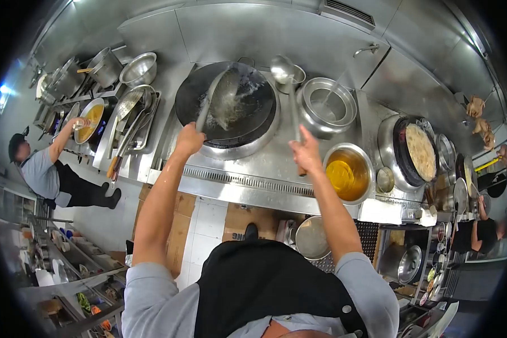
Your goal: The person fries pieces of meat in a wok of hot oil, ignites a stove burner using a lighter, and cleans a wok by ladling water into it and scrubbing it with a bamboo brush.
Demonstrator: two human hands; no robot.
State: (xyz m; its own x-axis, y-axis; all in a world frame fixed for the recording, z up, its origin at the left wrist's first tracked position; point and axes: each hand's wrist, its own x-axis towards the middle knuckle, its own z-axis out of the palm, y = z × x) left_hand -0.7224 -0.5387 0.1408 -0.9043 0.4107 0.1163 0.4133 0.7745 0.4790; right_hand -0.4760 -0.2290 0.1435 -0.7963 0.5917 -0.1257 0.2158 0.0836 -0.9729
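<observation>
My left hand (191,139) is wrapped round the handle of a large perforated strainer (225,93). The strainer's bowl is tilted in a black wok (191,96), among splashing, bubbling liquid. My right hand (306,151) grips the handle of a ladle (282,69), with at least one finger pointing forward along it. The ladle's bowl is at the back, over a small metal bowl (298,75). Just right of my right hand is a steel bowl of yellow oil (341,176). A steel pot (327,107) stands behind that bowl.
Strainers and ladles lie in a tray (132,121) on the left. Further left, a co-worker (39,174) reaches to a pan. A second wok holds a pale round food (420,152) on the right. Another person (481,234) is at the far right. A faucet (366,50) projects from the back wall.
</observation>
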